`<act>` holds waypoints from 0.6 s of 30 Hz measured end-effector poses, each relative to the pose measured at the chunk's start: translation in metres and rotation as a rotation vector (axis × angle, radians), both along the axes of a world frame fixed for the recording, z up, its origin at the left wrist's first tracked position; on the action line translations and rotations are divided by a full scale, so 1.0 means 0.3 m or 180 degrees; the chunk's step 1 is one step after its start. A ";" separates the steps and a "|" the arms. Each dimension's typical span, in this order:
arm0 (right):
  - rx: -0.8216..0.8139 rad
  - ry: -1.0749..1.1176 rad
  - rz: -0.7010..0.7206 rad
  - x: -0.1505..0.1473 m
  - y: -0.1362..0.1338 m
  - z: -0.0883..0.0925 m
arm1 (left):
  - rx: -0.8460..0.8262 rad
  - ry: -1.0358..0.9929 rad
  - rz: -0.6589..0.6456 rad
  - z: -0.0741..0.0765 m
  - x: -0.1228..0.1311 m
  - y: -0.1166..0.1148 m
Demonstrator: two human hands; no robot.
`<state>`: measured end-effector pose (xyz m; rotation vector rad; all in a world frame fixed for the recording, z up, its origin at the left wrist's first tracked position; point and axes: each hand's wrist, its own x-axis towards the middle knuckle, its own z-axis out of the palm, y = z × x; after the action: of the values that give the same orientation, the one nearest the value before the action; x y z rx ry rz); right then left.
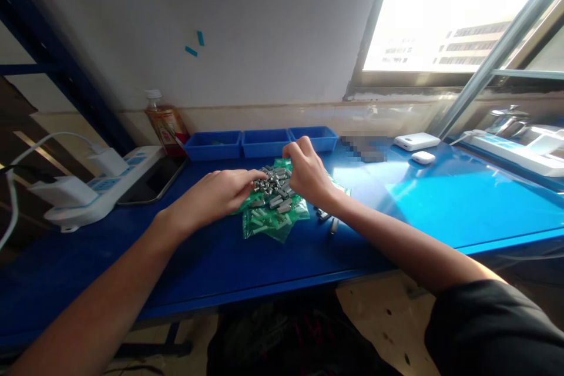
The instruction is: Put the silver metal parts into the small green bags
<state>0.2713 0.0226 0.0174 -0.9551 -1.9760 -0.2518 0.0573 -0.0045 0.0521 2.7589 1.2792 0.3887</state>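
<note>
A heap of small grey metal parts (275, 188) lies on green plastic bags (268, 220) on the blue table (220, 258). My left hand (220, 194) rests on the left side of the heap, fingers closed in a pinch at the parts; what is between them is too small to see. My right hand (308, 173) hovers over the heap's right side, fingers curled and pinched together above the parts. A few loose grey parts (328, 220) lie on the table beside my right wrist.
Three blue trays (259, 144) stand in a row behind the heap. A power strip (94, 188) with chargers, a phone (154, 182) and a bottle (165, 123) are at the left. White devices (416, 141) and another power strip (511, 153) lie at the right under the window.
</note>
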 end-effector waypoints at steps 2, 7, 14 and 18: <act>-0.0012 -0.0075 0.0180 -0.016 -0.021 0.001 | -0.0160 0.0079 0.0024 0.004 -0.002 0.002; -0.0160 -0.0296 0.0433 -0.018 -0.055 0.027 | -0.0949 0.0304 -0.0158 0.040 -0.017 -0.018; -0.0725 -0.1310 0.0908 -0.017 -0.102 0.049 | -0.0728 0.0324 0.1225 0.039 -0.240 0.066; -0.0731 -0.1448 0.0994 -0.030 -0.102 0.036 | -0.1747 0.0559 0.1032 -0.033 -0.299 0.099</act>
<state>0.2622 -0.0079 0.0283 -0.7575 -2.5832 -0.0671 -0.0324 0.0252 0.0421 2.1684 1.5885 -0.1771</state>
